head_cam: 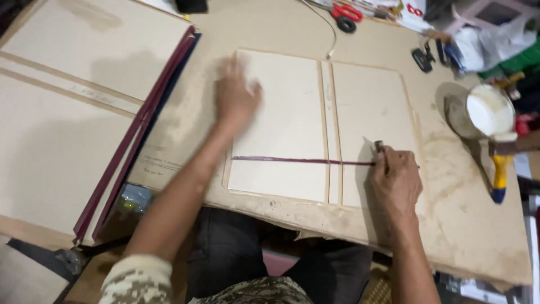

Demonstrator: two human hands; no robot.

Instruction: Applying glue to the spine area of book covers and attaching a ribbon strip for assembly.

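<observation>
1. Cardboard panels [281,124] lie flat in the middle of the work board: one wide piece at the left, a narrow strip in the centre, one wide piece at the right, side by side with thin gaps between them.
2. Work board [461,214], brown and stained, lies under the panels and reaches to 5 o'clock.
3. Stack of covers [84,112] with dark red edges lies at 9 o'clock, well apart from the panels.
4. Left hand [235,97] rests flat on the upper left corner of the left panel, fingers spread open; it is blurred and holds nothing.
5. Right hand [395,181] is at 4 o'clock from the panels' centre, on the right panel, fingers curled shut around a small tool [379,147], whose dark tip stands out above the fist.
6. Dark red ribbon [298,160] runs straight across all three panels, from the left panel to the right hand.
7. White pot [489,110] stands at 3 o'clock near the board's edge, with a yellow-handled brush [499,171] just below it.
8. Red scissors [346,14] lie at 12 o'clock.
</observation>
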